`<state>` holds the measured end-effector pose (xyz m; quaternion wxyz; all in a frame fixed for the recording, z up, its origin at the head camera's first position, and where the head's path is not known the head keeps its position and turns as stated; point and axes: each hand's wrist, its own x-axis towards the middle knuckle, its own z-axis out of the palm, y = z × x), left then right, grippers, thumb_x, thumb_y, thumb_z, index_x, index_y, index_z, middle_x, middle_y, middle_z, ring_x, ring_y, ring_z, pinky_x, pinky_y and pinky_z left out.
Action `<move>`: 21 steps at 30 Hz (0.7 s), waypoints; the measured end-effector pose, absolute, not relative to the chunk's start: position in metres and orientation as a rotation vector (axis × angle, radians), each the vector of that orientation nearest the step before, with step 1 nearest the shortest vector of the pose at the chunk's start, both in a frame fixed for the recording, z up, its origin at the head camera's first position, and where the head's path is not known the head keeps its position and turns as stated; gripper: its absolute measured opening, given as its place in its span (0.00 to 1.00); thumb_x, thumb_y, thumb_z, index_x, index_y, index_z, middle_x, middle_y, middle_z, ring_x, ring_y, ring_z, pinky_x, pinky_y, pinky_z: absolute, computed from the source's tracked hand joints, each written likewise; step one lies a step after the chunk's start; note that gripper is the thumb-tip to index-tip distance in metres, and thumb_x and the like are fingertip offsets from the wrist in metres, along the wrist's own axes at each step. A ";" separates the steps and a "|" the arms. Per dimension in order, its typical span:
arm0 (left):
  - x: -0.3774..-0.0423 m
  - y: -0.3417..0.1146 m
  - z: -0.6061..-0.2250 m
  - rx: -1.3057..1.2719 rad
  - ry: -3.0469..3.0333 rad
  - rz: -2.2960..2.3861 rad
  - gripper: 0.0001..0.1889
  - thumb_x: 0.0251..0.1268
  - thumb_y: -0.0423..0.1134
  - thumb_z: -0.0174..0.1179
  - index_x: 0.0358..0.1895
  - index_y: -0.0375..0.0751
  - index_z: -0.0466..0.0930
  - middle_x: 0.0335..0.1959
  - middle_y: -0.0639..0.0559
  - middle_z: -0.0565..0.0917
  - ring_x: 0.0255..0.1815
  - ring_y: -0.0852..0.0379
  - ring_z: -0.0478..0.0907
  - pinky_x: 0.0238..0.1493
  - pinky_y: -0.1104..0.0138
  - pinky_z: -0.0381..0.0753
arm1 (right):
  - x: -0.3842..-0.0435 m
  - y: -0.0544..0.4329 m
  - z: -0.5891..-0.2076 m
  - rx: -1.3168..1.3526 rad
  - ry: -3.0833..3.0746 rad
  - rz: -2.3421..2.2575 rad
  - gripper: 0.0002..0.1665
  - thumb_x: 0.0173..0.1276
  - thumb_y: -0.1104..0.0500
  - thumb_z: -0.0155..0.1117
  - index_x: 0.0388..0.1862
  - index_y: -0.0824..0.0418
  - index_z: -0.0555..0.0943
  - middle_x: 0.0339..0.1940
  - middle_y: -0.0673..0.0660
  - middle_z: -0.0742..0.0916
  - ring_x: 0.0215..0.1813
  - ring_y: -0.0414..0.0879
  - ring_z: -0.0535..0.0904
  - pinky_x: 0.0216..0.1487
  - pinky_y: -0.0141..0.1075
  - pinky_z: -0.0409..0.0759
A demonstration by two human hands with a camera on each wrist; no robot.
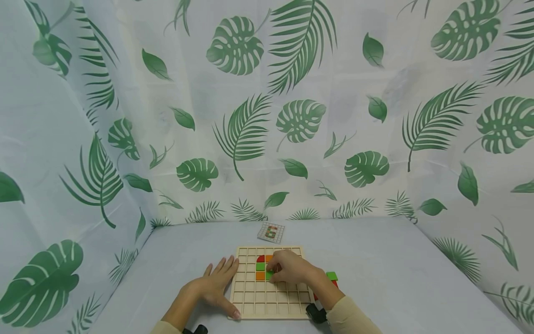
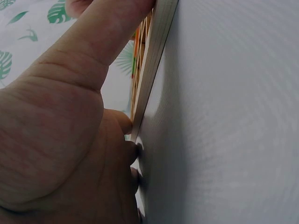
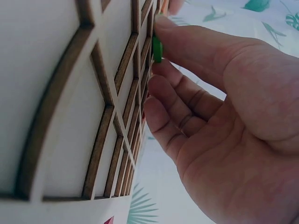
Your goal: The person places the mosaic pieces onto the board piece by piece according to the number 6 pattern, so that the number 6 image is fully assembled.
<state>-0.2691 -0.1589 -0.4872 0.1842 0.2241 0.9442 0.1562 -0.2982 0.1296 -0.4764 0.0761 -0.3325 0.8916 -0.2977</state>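
A wooden grid board (image 1: 253, 297) lies flat on the table. My left hand (image 1: 214, 284) rests along its left side with fingers spread, thumb at the near left corner; the left wrist view shows the thumb against the board's edge (image 2: 156, 51). Over the middle of the grid, my right hand (image 1: 294, 266) pinches a green tile (image 3: 157, 49) between thumb and fingertips, at the board's surface. Around those fingertips sit a red rounded tile (image 1: 260, 259), an orange tile (image 1: 269, 258), a green square tile (image 1: 260, 266) and another orange tile (image 1: 260, 276). The right hand hides part of the grid.
Behind the board lies a small pattern card (image 1: 271, 232) with a coloured figure on a grid. Loose green (image 1: 332, 276) and red tiles lie right of the board, partly behind the right forearm. Leaf-printed cloth walls (image 1: 267, 139) enclose the pale table (image 1: 396, 269).
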 end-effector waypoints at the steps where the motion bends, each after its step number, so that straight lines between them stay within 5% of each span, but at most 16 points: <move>1: -0.269 -0.159 -0.487 0.632 2.662 0.440 0.78 0.35 0.77 0.77 0.86 0.43 0.41 0.88 0.41 0.42 0.88 0.36 0.37 0.81 0.32 0.36 | -0.298 0.129 -0.476 -0.996 2.676 -0.891 0.13 0.62 0.61 0.80 0.46 0.60 0.91 0.35 0.49 0.86 0.35 0.33 0.76 0.38 0.28 0.79; 21: -0.270 -0.160 -0.488 0.635 2.670 0.437 0.78 0.35 0.78 0.76 0.86 0.43 0.41 0.88 0.41 0.42 0.88 0.36 0.37 0.82 0.33 0.36 | -0.299 0.134 -0.471 -0.989 2.714 -0.932 0.16 0.63 0.58 0.79 0.49 0.61 0.90 0.43 0.52 0.89 0.43 0.39 0.81 0.43 0.31 0.82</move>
